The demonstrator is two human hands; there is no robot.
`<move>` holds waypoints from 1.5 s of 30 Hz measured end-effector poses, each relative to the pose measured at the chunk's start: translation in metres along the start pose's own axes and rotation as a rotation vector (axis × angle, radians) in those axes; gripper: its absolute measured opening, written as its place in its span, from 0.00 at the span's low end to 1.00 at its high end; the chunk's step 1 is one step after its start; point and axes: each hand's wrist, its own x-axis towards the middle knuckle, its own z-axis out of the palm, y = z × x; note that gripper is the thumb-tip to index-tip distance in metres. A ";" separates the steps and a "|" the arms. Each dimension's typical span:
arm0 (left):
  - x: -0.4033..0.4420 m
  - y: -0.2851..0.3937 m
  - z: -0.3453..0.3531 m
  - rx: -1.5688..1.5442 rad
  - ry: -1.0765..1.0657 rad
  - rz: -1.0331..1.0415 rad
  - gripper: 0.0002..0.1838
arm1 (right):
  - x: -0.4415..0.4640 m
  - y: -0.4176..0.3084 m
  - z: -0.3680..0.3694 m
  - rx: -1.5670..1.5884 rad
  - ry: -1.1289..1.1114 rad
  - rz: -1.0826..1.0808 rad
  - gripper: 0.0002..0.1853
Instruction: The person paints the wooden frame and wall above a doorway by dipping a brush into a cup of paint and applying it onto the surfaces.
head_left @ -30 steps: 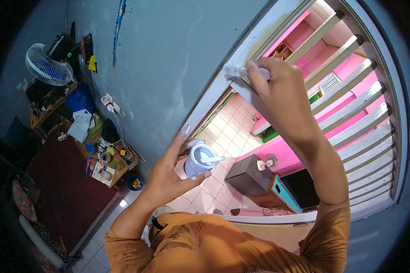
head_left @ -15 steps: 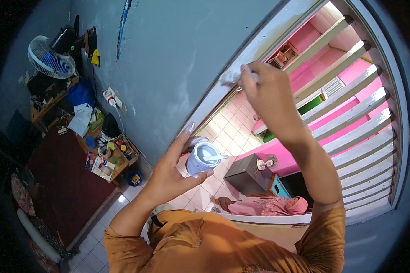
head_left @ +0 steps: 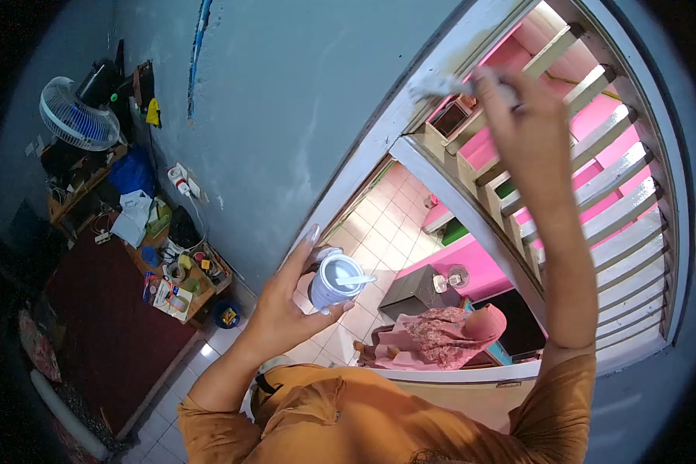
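Observation:
My left hand point(head_left: 282, 305) is wrapped around a small pale blue-grey paint can point(head_left: 329, 295), held upright at chest height. Pale paint shows inside the can, and a white plastic spoon or stirrer point(head_left: 357, 280) leans over its rim. High on the right, my right hand point(head_left: 522, 124) is closed on a paintbrush point(head_left: 437, 87); most of the handle is hidden by the fingers. The brush's whitish bristles lie at the light-painted door frame point(head_left: 371, 151), apparently touching it, though blur hides the exact contact.
Slatted vents point(head_left: 595, 166) fill the opening above the door crossbar point(head_left: 460, 201). A person in pink point(head_left: 441, 336) stands beyond the doorway near a grey cabinet point(head_left: 410, 292). At left are a fan point(head_left: 81, 116), a cluttered low table point(head_left: 197, 298) and a dark red mattress point(head_left: 108, 309).
My right hand and the brush have moved up and right along the frame. The crossbar now shows below my hand. The person in pink appears larger and nearer. My left hand barely shifts.

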 end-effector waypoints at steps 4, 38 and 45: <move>0.001 -0.004 0.004 -0.035 -0.013 -0.005 0.52 | 0.030 0.015 -0.046 -0.294 0.234 -0.286 0.16; -0.007 0.000 0.015 -0.060 -0.073 -0.102 0.54 | -0.056 0.012 -0.003 -0.214 -0.185 -0.561 0.18; -0.009 -0.003 0.020 -0.006 -0.027 -0.012 0.51 | -0.028 0.022 -0.032 -0.420 0.016 -0.411 0.15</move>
